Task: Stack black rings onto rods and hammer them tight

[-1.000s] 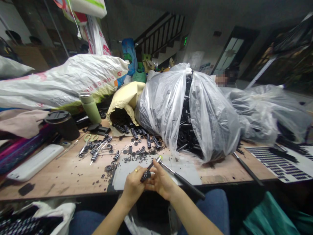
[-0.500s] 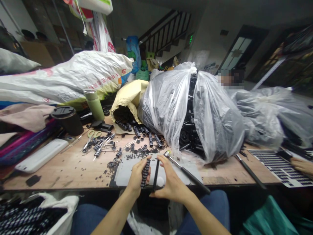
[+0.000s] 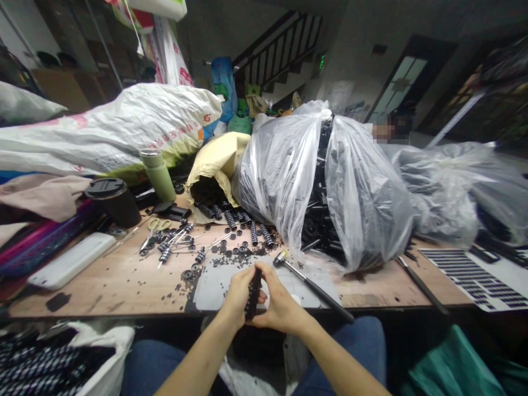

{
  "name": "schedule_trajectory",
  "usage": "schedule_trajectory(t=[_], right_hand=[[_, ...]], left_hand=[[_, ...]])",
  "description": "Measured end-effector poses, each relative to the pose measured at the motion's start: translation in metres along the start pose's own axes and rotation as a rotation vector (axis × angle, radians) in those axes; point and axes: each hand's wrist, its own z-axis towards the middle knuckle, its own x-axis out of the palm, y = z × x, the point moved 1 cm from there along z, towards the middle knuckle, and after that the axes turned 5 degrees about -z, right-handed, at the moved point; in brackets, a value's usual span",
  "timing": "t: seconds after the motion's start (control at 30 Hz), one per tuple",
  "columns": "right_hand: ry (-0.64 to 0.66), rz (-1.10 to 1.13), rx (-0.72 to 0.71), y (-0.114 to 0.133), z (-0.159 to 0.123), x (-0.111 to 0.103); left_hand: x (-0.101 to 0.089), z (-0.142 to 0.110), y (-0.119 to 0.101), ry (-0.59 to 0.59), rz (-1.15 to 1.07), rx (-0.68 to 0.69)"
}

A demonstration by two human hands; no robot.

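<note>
Above the table's front edge, my left hand (image 3: 235,297) is closed around a black studded piece (image 3: 248,301) with pale spots, mostly covered now. My right hand (image 3: 282,302) grips a flat black strip (image 3: 257,280) by its two ends, between thumb and fingers. Strip and studded piece are pressed together, side by side; whether they interlock cannot be seen. Just beyond the hands, a hammer (image 3: 309,283) with a black handle lies across a grey mat (image 3: 210,283). Small black discs (image 3: 243,250) and bits are strewn at the mat's far edge.
Behind the mat stands a big clear plastic bag (image 3: 276,170) of black parts. A yellow sack (image 3: 218,157) spills studded rollers. Scissors (image 3: 159,224), metal rods, a green bottle (image 3: 159,176) and a dark cup (image 3: 115,203) are on the left. A person sits behind the bags.
My right hand has moved left, bringing the black strip against the studded piece in my left hand. At far right, the other person's hand has left the striped sheet.
</note>
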Motion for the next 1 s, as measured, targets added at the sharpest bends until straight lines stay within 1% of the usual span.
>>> schedule_trajectory(t=[0.07, 0.1, 0.13, 0.17, 0.23, 0.3, 0.33, 0.4, 0.47, 0.53, 0.57, 0.6, 0.63, 0.7, 0.77, 0.8, 0.9, 0.93, 1.0], right_hand=[[-0.014, -0.007, 0.042, -0.006, 0.000, 0.006], [-0.028, -0.023, 0.062, -0.010, 0.000, 0.009], [-0.047, -0.048, 0.079, -0.014, 0.001, 0.013], [-0.066, -0.081, 0.094, -0.017, 0.000, 0.017], [-0.100, -0.155, 0.116, -0.024, -0.001, 0.023], [-0.112, -0.227, 0.127, -0.030, -0.006, 0.024], [-0.120, -0.271, 0.137, -0.033, -0.010, 0.022], [-0.174, -0.421, 0.212, -0.040, -0.021, 0.008], [-0.257, -0.653, 0.374, -0.050, -0.035, -0.013], [-0.259, -0.855, 0.528, -0.058, -0.047, -0.034], [-0.234, -0.897, 0.573, -0.060, -0.052, -0.042], [-0.201, -0.884, 0.595, -0.059, -0.056, -0.048], [-0.175, -0.824, 0.600, -0.057, -0.060, -0.050], [-0.163, -0.630, 0.577, -0.047, -0.065, -0.047], [-0.176, -0.490, 0.552, -0.036, -0.071, -0.038], [-0.169, -0.474, 0.551, -0.032, -0.074, -0.032], [-0.094, -0.534, 0.607, -0.025, -0.079, -0.022], [-0.080, -0.538, 0.615, -0.022, -0.079, -0.021], [-0.123, -0.482, 0.586, -0.009, -0.074, -0.027]], left_hand=[[-0.002, 0.006, 0.002, 0.014, 0.069, -0.006], [-0.004, 0.008, 0.003, 0.025, 0.120, 0.016], [-0.006, 0.011, 0.005, 0.036, 0.199, 0.075], [-0.008, 0.013, 0.007, 0.043, 0.315, 0.178], [-0.012, 0.015, 0.013, 0.038, 0.639, 0.481], [-0.016, 0.015, 0.022, 0.047, 0.990, 0.770], [-0.018, 0.016, 0.026, 0.070, 1.144, 0.867], [-0.023, 0.016, 0.032, 0.140, 1.388, 0.975], [-0.028, 0.016, 0.031, 0.196, 1.557, 1.034], [-0.032, 0.014, 0.026, 0.224, 1.666, 1.071], [-0.033, 0.013, 0.022, 0.229, 1.704, 1.081], [-0.034, 0.012, 0.019, 0.229, 1.735, 1.085], [-0.035, 0.011, 0.016, 0.222, 1.760, 1.089], [-0.036, 0.011, 0.013, 0.189, 1.797, 1.088], [-0.037, 0.011, 0.014, 0.159, 1.820, 1.083], [-0.037, 0.011, 0.015, 0.147, 1.831, 1.076], [-0.033, 0.010, 0.025, 0.108, 1.864, 1.046], [-0.030, 0.009, 0.029, 0.088, 1.870, 1.038], [-0.022, 0.007, 0.038, 0.034, 1.865, 1.019]])
